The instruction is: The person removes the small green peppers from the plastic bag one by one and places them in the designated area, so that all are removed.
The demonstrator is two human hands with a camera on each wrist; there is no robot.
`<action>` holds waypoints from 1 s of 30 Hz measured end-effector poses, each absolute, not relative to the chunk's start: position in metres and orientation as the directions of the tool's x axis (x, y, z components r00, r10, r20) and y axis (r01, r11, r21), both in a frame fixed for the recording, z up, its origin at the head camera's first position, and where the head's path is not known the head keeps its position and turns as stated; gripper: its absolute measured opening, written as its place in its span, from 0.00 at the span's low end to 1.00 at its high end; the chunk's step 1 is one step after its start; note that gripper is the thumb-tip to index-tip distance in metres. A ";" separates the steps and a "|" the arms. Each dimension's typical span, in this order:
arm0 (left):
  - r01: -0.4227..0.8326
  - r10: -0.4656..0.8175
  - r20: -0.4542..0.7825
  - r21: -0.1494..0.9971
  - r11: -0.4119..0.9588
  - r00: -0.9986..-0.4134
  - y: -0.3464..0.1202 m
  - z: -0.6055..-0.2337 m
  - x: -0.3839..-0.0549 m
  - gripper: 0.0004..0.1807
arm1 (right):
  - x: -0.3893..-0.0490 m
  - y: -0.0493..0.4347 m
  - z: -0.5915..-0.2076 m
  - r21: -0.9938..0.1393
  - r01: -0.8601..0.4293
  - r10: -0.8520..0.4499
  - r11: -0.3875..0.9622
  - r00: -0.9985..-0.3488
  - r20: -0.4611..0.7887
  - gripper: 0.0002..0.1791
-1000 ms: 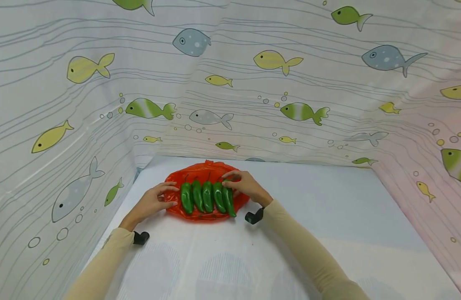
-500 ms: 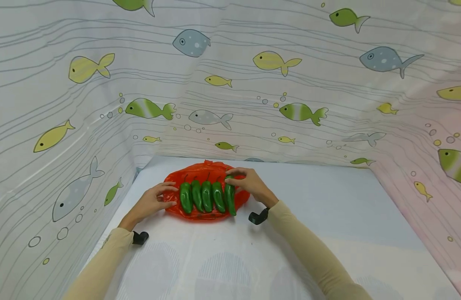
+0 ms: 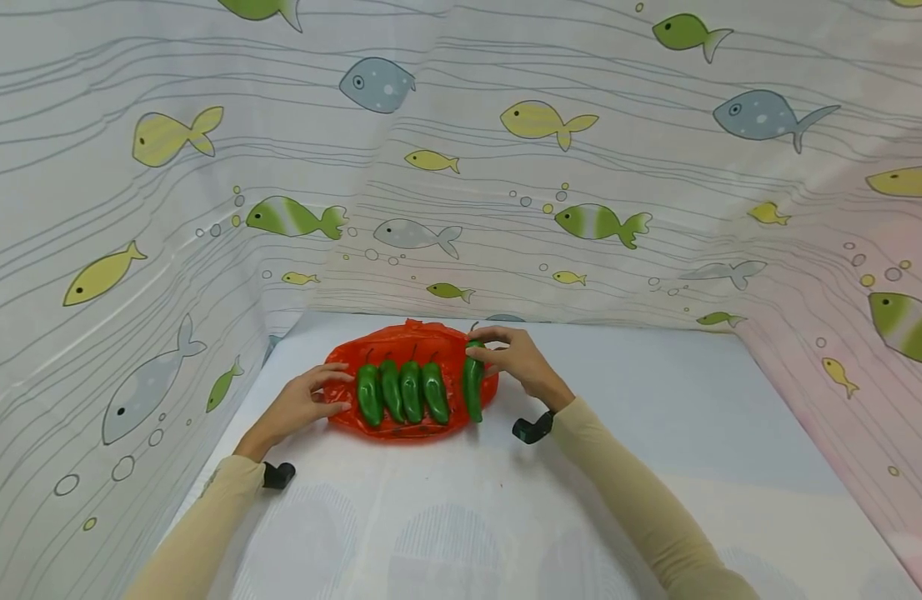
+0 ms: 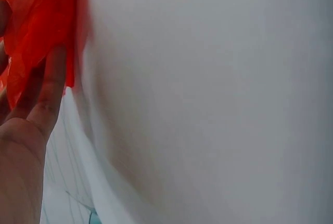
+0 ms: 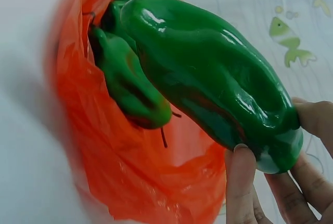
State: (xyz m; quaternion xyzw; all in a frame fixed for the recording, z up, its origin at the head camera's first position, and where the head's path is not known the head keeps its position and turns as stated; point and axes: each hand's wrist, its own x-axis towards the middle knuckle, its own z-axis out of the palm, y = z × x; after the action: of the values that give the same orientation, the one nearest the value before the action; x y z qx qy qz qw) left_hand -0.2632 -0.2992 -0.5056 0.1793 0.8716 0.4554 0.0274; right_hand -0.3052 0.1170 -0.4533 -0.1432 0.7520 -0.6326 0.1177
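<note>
My right hand [image 3: 524, 362] pinches a long, glossy green pepper [image 3: 473, 387] near its stem end, raised over the right side of the red plastic bag [image 3: 452, 342]. Close up in the right wrist view, thumb and fingers grip one end of this green pepper [image 5: 208, 73]. Several more green peppers [image 3: 410, 392] lie side by side on the bag, stems pointing away. At the bag's left edge, my left hand [image 3: 299, 408] rests with its fingers spread apart; the left wrist view shows its fingers [image 4: 51, 86] against the red plastic [image 4: 39, 21].
A pale tabletop [image 3: 618, 433] with faint printed shapes lies under everything. Fish-patterned sheeting [image 3: 461, 192] rises at the back and both sides. Dark wrist cameras [image 3: 533, 427] sit on both wrists.
My right hand has drawn the rightmost pepper out of the row, up and to the right, leaving a gap beside the others. My left hand has stayed at the bag's edge.
</note>
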 end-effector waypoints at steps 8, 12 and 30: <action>0.290 0.340 0.119 0.808 0.513 -0.933 -0.299 -0.506 -0.263 0.26 | -0.306 0.132 -0.452 -0.982 -0.057 -0.312 0.182 -0.950 -0.003 0.25; 0.288 0.342 0.117 0.812 0.508 -0.933 -0.299 -0.506 -0.264 0.26 | -0.306 0.140 -0.453 -0.981 -0.067 -0.302 0.181 -0.953 0.009 0.23; 0.287 0.339 0.115 0.808 0.515 -0.934 -0.298 -0.504 -0.262 0.26 | -0.303 0.176 -0.456 -0.981 -0.050 -0.246 0.186 -0.969 0.003 0.26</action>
State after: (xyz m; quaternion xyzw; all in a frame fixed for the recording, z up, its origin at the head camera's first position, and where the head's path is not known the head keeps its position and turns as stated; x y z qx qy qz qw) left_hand -0.2624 -0.2981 -0.5037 0.1799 0.8698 0.4585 0.0286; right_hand -0.3035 0.1762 -0.4559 -0.0967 0.7663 -0.6304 0.0776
